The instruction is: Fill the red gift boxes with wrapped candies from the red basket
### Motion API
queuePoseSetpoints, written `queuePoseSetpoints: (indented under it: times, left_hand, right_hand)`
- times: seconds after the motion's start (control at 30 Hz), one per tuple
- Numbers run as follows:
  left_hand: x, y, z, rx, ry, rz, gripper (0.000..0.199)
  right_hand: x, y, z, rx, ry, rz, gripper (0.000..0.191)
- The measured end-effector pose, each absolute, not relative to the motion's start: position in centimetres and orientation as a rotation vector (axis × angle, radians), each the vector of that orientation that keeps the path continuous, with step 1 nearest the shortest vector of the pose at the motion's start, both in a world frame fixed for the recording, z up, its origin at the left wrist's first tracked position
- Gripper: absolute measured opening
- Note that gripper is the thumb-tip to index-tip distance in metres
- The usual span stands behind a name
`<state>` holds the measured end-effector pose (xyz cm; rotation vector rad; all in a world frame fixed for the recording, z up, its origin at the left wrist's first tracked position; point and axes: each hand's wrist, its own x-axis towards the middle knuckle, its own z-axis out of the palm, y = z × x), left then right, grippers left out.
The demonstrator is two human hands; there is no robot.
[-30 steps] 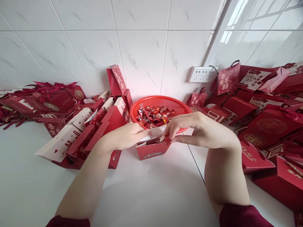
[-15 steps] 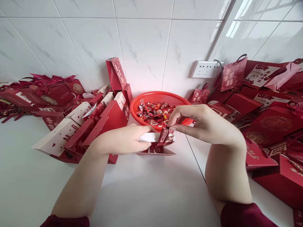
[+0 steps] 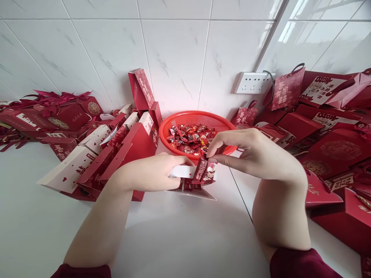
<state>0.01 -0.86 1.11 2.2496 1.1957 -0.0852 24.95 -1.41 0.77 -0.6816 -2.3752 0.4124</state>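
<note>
My left hand point(image 3: 152, 172) is closed around a small gift box point(image 3: 185, 171), which is white on the flap that shows and has its top open. Some red packets show inside the box, though my fingers hide much of it. My right hand point(image 3: 245, 150) pinches the top corner of a dark red wrapped candy point(image 3: 205, 170) with pale lettering, between thumb and forefinger. The candy hangs over the right side of the box opening. Just behind both hands stands a red plastic basket point(image 3: 162, 133) with many wrapped candies point(image 3: 189, 138) in it.
Several red and white gift boxes point(image 3: 124, 154) stand upright on the left, with ribboned boxes point(image 3: 66, 116) beyond. On the right, red gift boxes point(image 3: 337, 148) are piled up. A white power strip point(image 3: 252, 83) is on the tiled wall. Everything rests on a white table point(image 3: 185, 239).
My right hand has moved slightly right and down with the candy, which now faces me more. The box's near flap sits a little lower. My left hand keeps its hold.
</note>
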Motion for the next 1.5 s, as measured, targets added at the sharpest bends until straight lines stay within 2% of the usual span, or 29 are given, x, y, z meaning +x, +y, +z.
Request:
queuePoseSetpoints:
  times: [0.5, 0.87, 1.0, 1.13, 1.3, 1.4, 1.5]
  left_hand:
    - [-0.1, -0.6, 1.2, 2.214, 1.149, -0.108, 0.041]
    - [0.0, -1.1, 1.1, 2.217, 1.137, -0.052, 0.046]
    - [0.0, -0.5, 0.9, 2.193, 1.116, 0.006, 0.041]
    - [-0.4, 0.6, 0.3, 2.23, 1.288, 0.154, 0.029]
    - [-0.5, 0.8, -0.2, 2.34, 1.322, 0.186, 0.031]
    - [-0.1, 0.3, -0.1, 2.29, 1.282, 0.156, 0.033]
    - [0.3, 0.1, -0.2, 2.288, 1.319, 0.154, 0.037]
  right_hand:
    - [25.1, -1.0, 0.6, -0.728, -2.377, 0.387, 0.007]
    - [25.1, -2.0, 0.8, -0.671, -2.203, 0.344, 0.007]
    - [24.5, -1.9, 0.4, -0.654, -2.129, 0.371, 0.005]
    - [23.6, -0.4, -0.3, -0.792, -1.82, 0.201, 0.007]
    - [25.1, 3.9, -2.1, -1.214, -1.71, -0.083, 0.008]
    - [26.1, 5.8, -3.3, -1.433, -1.865, -0.068, 0.013]
    - [25.4, 6.8, -3.8, -1.433, -1.996, 0.116, 0.018]
